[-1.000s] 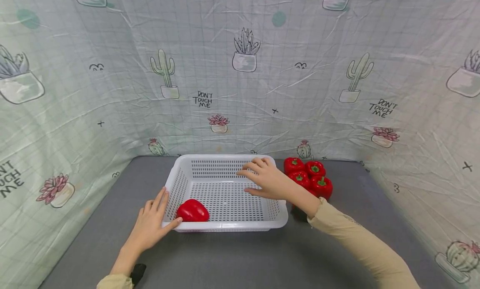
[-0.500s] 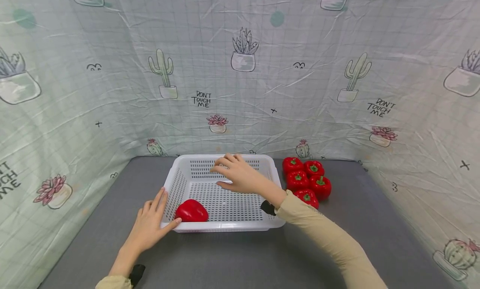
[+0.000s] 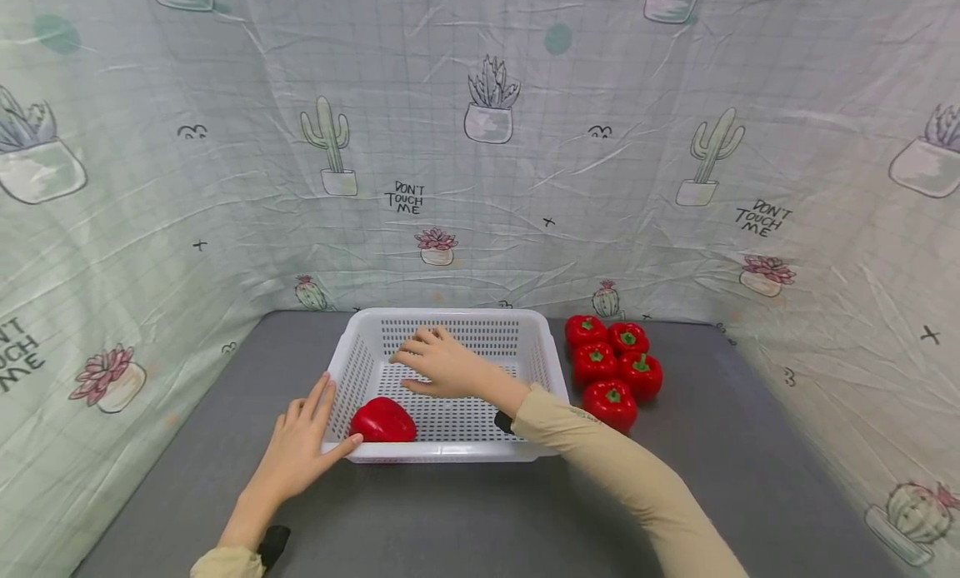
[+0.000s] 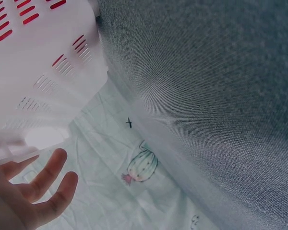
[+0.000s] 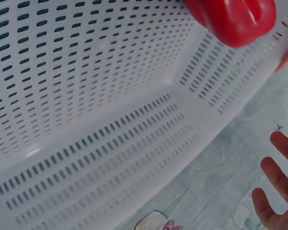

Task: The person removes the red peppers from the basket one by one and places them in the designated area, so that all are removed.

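Observation:
A white perforated plastic basket (image 3: 465,451) sits on the grey table, with one red bell pepper (image 3: 383,421) lying on its side in the front left corner. My left hand (image 3: 297,446) rests at that corner, its thumb along the front rim and its fingers spread by the left rim. In the left wrist view, those fingers (image 4: 50,177) extend below the basket's edge. Over the basket's inside hovers my right hand (image 3: 442,366), fingers spread and slightly bent, holding nothing. The pepper (image 5: 237,19) also shows in the right wrist view, apart from the right fingers (image 5: 277,175).
Several red bell peppers (image 3: 611,405) stand in a cluster on the table, right of the basket. A pale cloth (image 3: 480,228) printed with cacti hangs behind the table and on both sides. Grey table surface (image 3: 450,520) stretches in front of the basket.
My right hand has moved left across the basket, from its right side to above the middle, and slightly lower. The left hand, basket and pepper inside have stayed in place.

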The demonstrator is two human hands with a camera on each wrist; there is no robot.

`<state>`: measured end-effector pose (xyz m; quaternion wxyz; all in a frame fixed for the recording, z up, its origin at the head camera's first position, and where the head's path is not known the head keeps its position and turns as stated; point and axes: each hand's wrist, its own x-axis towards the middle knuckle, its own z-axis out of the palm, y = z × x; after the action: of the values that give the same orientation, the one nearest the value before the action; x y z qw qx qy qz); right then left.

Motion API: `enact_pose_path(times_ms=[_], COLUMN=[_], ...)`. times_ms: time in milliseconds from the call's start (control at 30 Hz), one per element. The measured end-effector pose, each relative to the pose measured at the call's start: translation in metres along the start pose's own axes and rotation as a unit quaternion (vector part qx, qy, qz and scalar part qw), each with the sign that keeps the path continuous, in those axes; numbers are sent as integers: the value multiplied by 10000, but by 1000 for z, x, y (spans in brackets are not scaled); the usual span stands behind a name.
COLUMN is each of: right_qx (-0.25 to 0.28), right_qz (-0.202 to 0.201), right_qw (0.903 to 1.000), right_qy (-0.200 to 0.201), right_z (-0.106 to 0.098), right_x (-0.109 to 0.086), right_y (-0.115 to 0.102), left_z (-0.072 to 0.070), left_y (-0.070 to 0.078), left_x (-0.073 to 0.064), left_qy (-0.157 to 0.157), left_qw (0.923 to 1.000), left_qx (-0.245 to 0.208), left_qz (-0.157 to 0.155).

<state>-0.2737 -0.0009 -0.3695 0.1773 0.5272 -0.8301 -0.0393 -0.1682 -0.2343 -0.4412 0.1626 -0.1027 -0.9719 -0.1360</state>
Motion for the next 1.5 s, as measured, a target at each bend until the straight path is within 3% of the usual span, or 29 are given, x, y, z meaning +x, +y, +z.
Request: enact_pose_path(times_ms=[367, 933, 1167, 1500], right_qx=[-317, -359, -263, -109], right_qz=[-516, -730, -820, -869], right_qw=[9955, 9858, 9851, 9876], right_qy=[-731, -1469, -1490, -1300], right_z=[20, 40, 44, 44], right_x=[10, 13, 11, 9], right_y=[-17, -31, -32, -33], left_z=[-1, -1, -2, -1], left_y=[1, 0, -1, 0], left_x=[1, 1, 1, 1], left_qy=[-95, -168, -247, -102], left_qw=[9999, 9998, 9996, 9999], left_qx=[75, -21, -27, -2], left_qz=[-74, -67, -101, -47])
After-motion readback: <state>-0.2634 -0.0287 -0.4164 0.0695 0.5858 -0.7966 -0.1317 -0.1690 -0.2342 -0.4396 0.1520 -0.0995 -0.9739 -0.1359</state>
